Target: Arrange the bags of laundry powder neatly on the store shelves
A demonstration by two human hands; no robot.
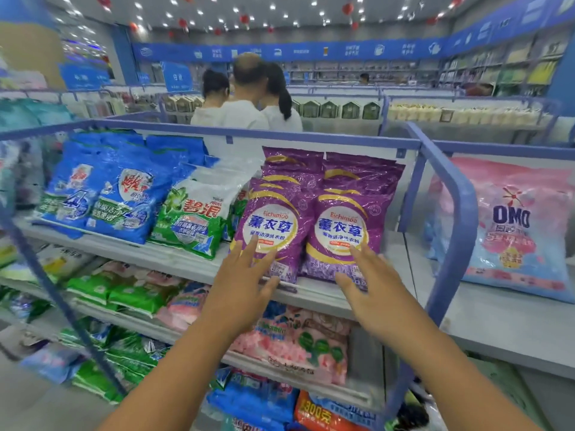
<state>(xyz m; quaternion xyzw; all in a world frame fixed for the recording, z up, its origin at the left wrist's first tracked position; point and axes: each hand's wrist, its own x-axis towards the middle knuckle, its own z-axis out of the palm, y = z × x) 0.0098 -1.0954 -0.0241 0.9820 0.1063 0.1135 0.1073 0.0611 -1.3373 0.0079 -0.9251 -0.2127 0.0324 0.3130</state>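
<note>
- Using the top shelf [174,255] as the landmark: at its left end, two blue bags [102,197] are leaning back side by side, with more blue bags standing behind them.
- Just right of those, a green-and-white bag [194,219] is leaning on the same shelf, touching the blue bag beside it.
- Right of the green-and-white bag, the left purple bag [273,225] is standing at the shelf's front edge, tilted slightly back against further purple bags stacked behind it.
- The left hand [245,275] is reaching up in front of the shelf edge, fingers spread and flat; its fingertips are lying on the lower part of the left purple bag, gripping nothing.
- The right purple bag [342,231] is standing beside the left one, the two touching along their sides.
- The right hand [370,287] is likewise open with fingers spread, its fingertips resting against the lower front of the right purple bag, holding nothing.
- Right of the shelf's blue end rail [451,213], a pink-and-blue bag [510,225] is lying on the neighbouring shelf, well apart from both hands.
- Below the top shelf, green, pink and blue bags are lying in rows on the lower shelves.
- Beyond the top shelf, three people in white tops [245,110] are standing in the next aisle, backs turned.
</note>
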